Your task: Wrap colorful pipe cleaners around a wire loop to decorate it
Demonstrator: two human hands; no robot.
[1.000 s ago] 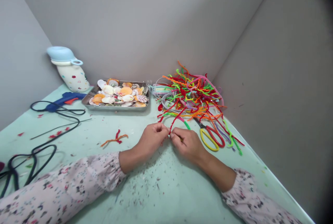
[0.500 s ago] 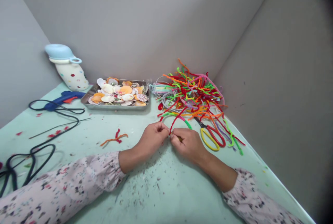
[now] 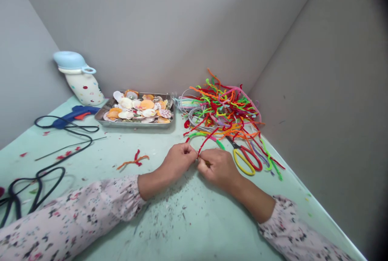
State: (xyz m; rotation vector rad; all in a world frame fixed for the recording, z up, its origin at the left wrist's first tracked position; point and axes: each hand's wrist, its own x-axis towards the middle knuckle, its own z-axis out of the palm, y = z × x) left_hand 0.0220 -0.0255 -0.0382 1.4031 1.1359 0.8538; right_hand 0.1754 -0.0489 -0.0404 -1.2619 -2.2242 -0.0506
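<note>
My left hand (image 3: 181,159) is closed, thumb and fingers pinched together on a ring wrapped in coloured pipe cleaner (image 3: 197,134). Only the ring's far arc shows, in red, green and pink; its near part is hidden by my hands. My right hand (image 3: 218,168) is closed too, its fingertips nearly touching the left ones. From between them a red pipe cleaner (image 3: 207,141) sticks up and away to the right, across the ring. Just beyond my right hand lie scissors (image 3: 254,159) with one yellow and one red handle.
Behind my hands is a heap of pipe cleaners (image 3: 230,107) with coiled wire (image 3: 195,115). A metal tray (image 3: 136,125) of seashells stands left of it. Farther left are a bottle (image 3: 85,87), a blue glue gun (image 3: 71,116), a dark cord (image 3: 45,171) and twisted pipe-cleaner scraps (image 3: 135,161).
The free end of the red pipe cleaner has tipped slightly to the right and lower. Both hands stay almost in the same place.
</note>
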